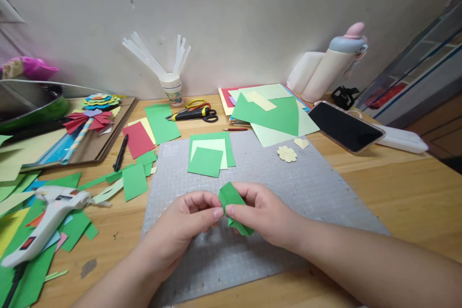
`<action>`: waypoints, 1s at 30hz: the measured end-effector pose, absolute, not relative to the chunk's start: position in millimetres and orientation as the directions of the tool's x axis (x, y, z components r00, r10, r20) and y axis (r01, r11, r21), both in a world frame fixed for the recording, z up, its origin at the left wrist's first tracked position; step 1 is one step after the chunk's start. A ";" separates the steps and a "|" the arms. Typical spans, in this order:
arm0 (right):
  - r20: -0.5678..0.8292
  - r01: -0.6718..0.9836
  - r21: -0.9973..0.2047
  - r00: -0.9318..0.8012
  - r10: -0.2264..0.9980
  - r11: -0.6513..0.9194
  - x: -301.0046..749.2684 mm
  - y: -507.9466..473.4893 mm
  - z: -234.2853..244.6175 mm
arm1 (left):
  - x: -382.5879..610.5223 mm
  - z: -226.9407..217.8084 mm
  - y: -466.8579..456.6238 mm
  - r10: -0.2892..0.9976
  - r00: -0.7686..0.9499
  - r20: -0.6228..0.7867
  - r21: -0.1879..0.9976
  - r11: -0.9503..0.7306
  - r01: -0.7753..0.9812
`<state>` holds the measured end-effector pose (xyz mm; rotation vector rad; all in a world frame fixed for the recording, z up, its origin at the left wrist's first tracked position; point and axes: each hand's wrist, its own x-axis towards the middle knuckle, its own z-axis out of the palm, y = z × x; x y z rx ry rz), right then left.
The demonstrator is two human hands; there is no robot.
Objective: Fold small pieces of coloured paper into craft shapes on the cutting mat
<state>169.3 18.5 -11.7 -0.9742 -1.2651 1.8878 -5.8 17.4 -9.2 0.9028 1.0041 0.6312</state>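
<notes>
Both hands meet over the grey cutting mat (288, 192) and pinch a small folded piece of green paper (231, 196). My left hand (184, 226) is closed, its thumb and fingertips pressing the paper's left edge. My right hand (263, 214) is closed round the paper's right side, and a folded corner sticks out below its fingers. Just beyond the hands, a small stack of green and pale green paper squares (210, 155) lies on the mat.
A white glue gun (45, 219) lies at the left among green paper scraps. Scissors (197, 113), a black pen (121, 152), a red card (137, 139), coloured sheets (274, 113), a phone (344, 127), a bottle (334, 65) and a cup of glue sticks (172, 87) sit farther back.
</notes>
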 end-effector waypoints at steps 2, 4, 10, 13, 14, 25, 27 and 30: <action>-0.218 -0.110 -0.943 -0.508 0.833 -0.314 169.1 18.4 -11.7 | -5.9 -8.8 16.7 0.803 0.414 -0.430 0.872 0.488 -0.042; -0.221 -0.104 -0.944 -0.504 0.835 -0.312 169.0 18.2 -11.7 | -5.8 -8.2 16.1 0.814 0.402 -0.420 0.882 0.471 -0.032; -0.217 -0.095 -0.948 -0.507 0.834 -0.305 169.4 17.3 -11.4 | -4.6 -6.4 17.0 0.827 0.362 -0.430 0.888 0.460 0.006; -0.230 -0.085 -0.946 -0.507 0.831 -0.314 169.6 17.4 -11.4 | -5.0 -6.6 17.5 0.825 0.365 -0.431 0.887 0.461 0.005; -0.234 -0.082 -0.945 -0.507 0.830 -0.317 169.6 17.5 -11.4 | -5.3 -6.8 17.5 0.824 0.369 -0.430 0.888 0.461 0.006; -0.245 -0.072 -0.943 -0.511 0.824 -0.325 169.2 17.1 -10.9 | -5.1 -5.7 17.9 0.816 0.382 -0.434 0.886 0.463 0.019; -0.248 -0.073 -0.942 -0.507 0.825 -0.328 168.6 17.1 -10.2 | -5.1 -5.9 17.7 0.818 0.381 -0.431 0.888 0.459 0.020; -0.244 -0.082 -0.940 -0.517 0.820 -0.332 168.2 16.7 -10.6 | -5.9 -7.4 17.7 0.821 0.380 -0.425 0.892 0.451 0.025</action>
